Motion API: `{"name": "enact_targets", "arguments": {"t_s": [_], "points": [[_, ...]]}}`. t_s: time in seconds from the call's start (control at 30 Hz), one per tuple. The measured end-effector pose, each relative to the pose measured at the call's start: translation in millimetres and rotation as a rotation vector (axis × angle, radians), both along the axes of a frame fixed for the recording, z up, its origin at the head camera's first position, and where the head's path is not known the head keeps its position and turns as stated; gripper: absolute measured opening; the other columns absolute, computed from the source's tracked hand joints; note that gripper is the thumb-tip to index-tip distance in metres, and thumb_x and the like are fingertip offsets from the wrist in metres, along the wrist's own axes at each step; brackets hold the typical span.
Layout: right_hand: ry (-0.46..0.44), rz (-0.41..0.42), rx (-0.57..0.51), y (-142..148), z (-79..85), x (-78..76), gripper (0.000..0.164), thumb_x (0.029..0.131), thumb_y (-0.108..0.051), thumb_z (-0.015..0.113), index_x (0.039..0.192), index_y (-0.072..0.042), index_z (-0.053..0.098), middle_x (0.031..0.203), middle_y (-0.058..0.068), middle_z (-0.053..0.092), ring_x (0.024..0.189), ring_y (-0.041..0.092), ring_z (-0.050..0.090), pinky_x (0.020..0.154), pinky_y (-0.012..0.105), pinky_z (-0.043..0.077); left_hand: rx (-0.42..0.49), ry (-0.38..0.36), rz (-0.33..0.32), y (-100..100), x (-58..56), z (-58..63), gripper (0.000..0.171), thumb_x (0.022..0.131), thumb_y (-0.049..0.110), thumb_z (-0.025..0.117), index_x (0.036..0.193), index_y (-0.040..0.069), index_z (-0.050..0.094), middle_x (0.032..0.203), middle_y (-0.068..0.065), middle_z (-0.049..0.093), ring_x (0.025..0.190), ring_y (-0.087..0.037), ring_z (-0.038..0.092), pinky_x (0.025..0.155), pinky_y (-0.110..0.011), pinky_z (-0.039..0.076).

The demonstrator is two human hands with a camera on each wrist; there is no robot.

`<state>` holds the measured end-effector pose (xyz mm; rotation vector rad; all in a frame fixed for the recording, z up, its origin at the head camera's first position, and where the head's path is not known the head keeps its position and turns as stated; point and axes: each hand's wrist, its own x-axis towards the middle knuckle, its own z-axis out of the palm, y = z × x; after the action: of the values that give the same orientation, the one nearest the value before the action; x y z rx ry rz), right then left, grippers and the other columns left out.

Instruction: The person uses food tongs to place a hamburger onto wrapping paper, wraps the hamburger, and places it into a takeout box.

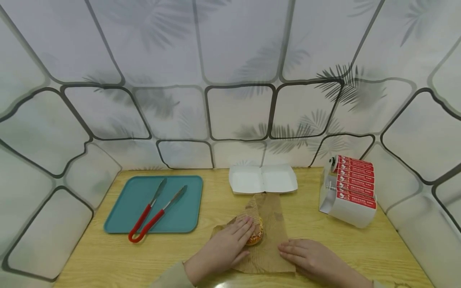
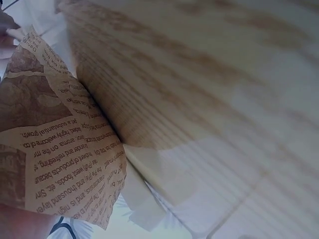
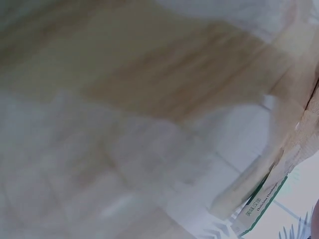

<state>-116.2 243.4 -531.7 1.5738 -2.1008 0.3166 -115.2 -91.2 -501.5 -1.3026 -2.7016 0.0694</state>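
Observation:
A brown wrapping paper [image 1: 271,256] printed like newsprint lies on the table, partly folded over a bun [image 1: 255,239] with a speckled, seed-like topping. Most of the bun is covered by the folded paper and by my left hand [image 1: 230,242], which presses flat on the fold with its fingers together. In the left wrist view the folded flap of the wrapping paper [image 2: 65,134] shows its printed text and pictures. My right hand [image 1: 311,256] rests at the paper's right edge, its fingers extended over it and pointing left. The right thumb is hidden.
An open white box [image 1: 246,180] stands behind the paper. To the left, red-handled tongs [image 1: 155,218] lie across a teal tray [image 1: 122,208]. On the right is a white rack [image 1: 353,210] holding several red-labelled cartons or rolls [image 1: 356,180]. Patterned panels [image 1: 237,112] enclose the table.

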Motion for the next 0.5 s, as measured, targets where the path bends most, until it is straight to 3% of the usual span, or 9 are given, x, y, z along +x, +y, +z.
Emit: {"name": "enact_targets", "arguments": {"t_s": [0.23,0.5], "points": [[-0.086,0.019,-0.274,-5,0.8,-5.7,0.033,0.114,-0.026,0.052,0.112,-0.014,0.083,0.113,0.000,0.082,0.099,0.012,0.077,0.104,0.018,0.056,0.015,-0.001,-0.007,0,-0.4,-0.6,0.066,0.111,0.044,0.051,0.163,0.004,0.040,0.170,-0.013,0.039,0.158,-0.026,0.040,0.129,-0.037,0.038],[-0.317,0.029,-0.395,-17,13.3,-13.0,0.029,0.109,-0.029,0.060,0.107,-0.011,0.083,0.103,0.004,0.083,0.091,0.015,0.079,0.100,0.013,0.057,0.036,-0.031,-0.011,-2,-1.8,-1.5,0.064,0.113,0.043,0.046,0.164,0.005,0.039,0.171,-0.013,0.037,0.159,-0.027,0.038,0.130,-0.038,0.037]]}}
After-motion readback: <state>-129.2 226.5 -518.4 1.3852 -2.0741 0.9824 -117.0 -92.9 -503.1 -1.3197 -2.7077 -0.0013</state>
